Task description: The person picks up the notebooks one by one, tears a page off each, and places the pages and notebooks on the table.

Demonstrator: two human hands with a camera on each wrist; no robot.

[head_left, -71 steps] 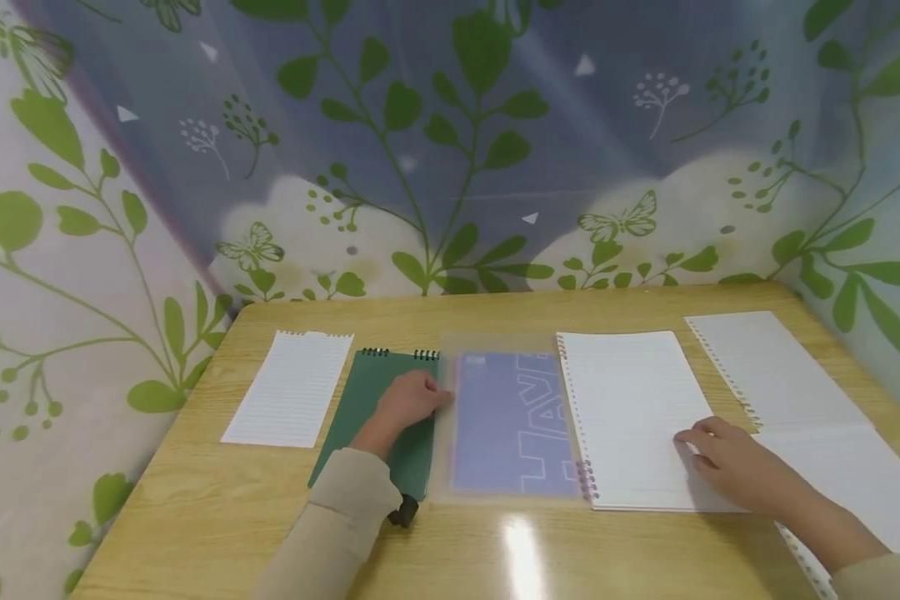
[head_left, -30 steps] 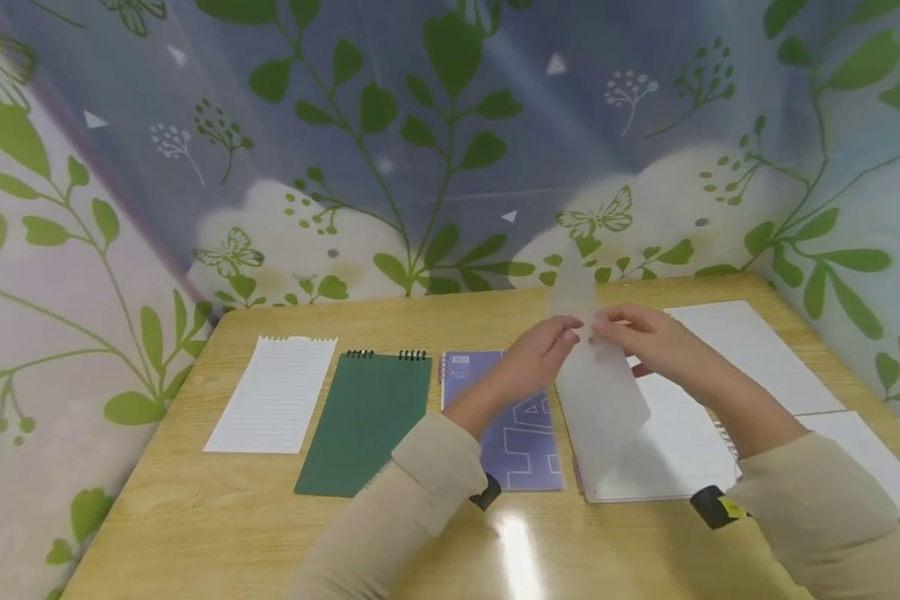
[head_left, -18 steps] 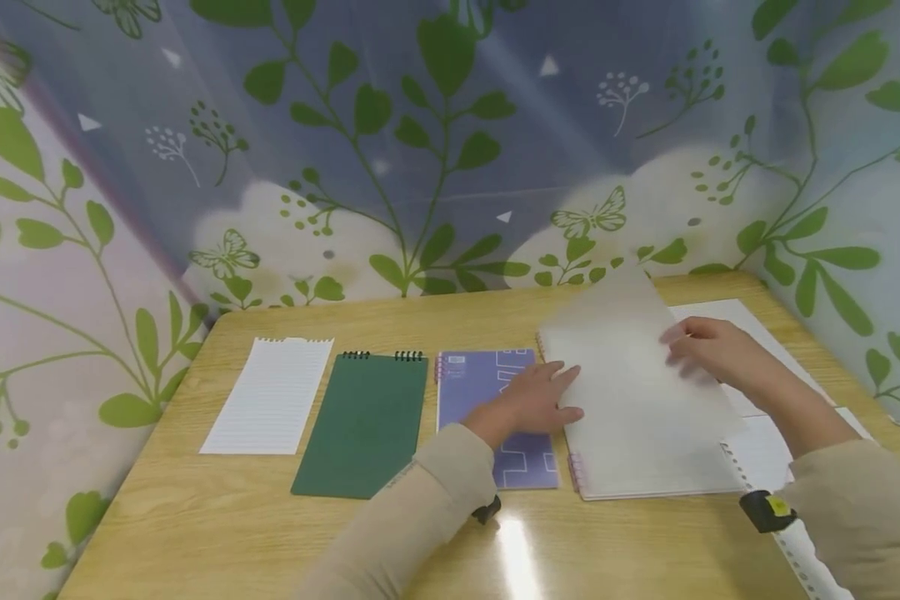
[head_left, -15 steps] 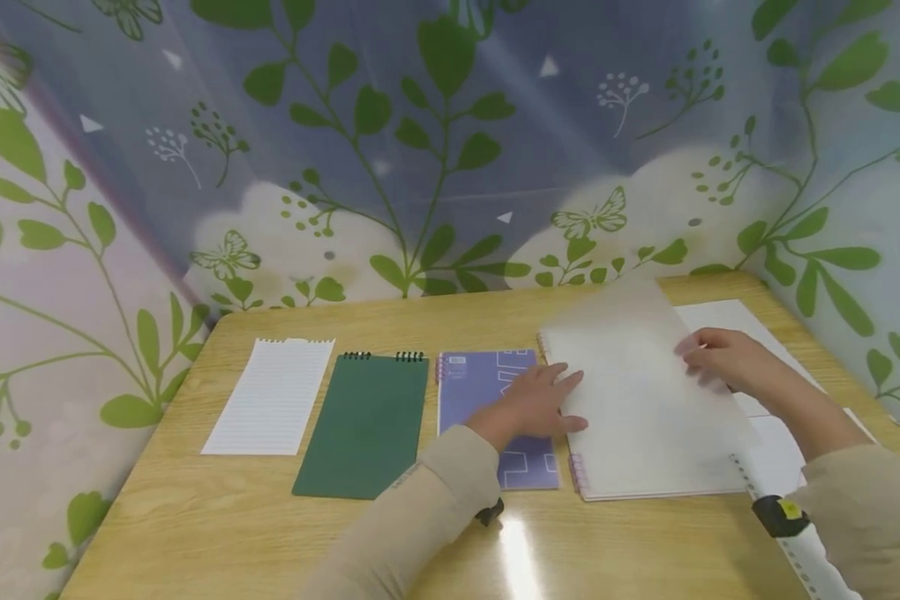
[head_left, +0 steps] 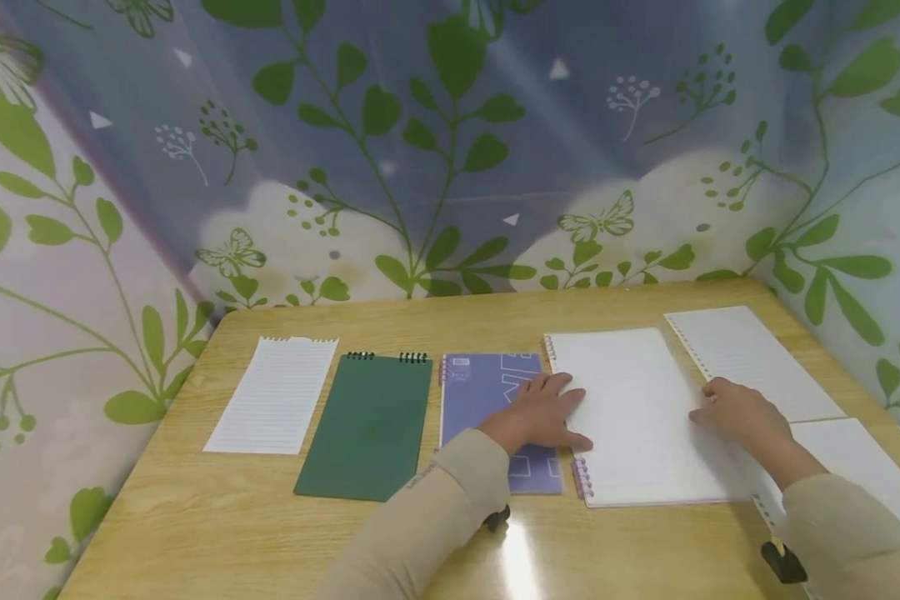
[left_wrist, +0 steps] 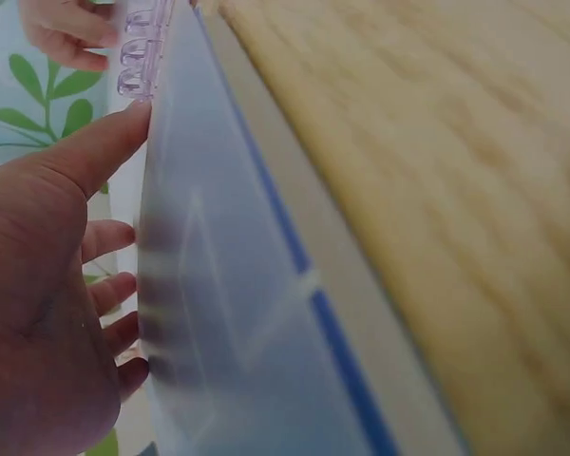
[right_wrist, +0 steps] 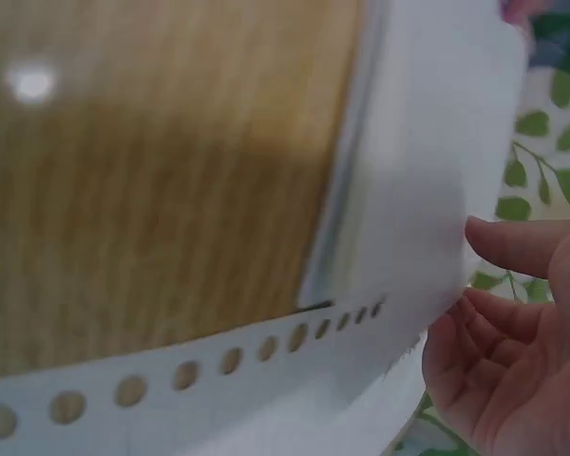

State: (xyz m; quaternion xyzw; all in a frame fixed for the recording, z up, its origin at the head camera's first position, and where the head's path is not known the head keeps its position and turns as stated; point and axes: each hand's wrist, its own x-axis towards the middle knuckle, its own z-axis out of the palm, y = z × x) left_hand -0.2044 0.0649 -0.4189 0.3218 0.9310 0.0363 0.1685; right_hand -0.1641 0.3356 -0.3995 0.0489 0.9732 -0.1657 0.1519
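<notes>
A spiral notebook (head_left: 630,417) lies on the right half of the table, with its pink rings along the left side. A translucent plastic cover (head_left: 667,375) lies almost flat over its white page. My left hand (head_left: 543,408) rests with spread fingers on the ring side, its palm above a purple notebook (head_left: 465,400). In the left wrist view the left thumb touches near the clear pinkish rings (left_wrist: 141,52). At the opposite edge my right hand (head_left: 742,417) pinches the translucent cover; in the right wrist view thumb and fingers (right_wrist: 513,247) meet at its edge.
To the left lie a dark green top-bound notepad (head_left: 367,425) and a torn lined sheet (head_left: 273,396). Loose punched sheets (head_left: 757,358) lie right of the open notebook, partly under the right forearm. A patterned cloth (head_left: 450,167) hangs behind the wooden table (head_left: 195,533).
The translucent cover went from over the purple notebook, up between both hands, then rightward and down onto the white page. My left hand moved from the green notepad to the ring side.
</notes>
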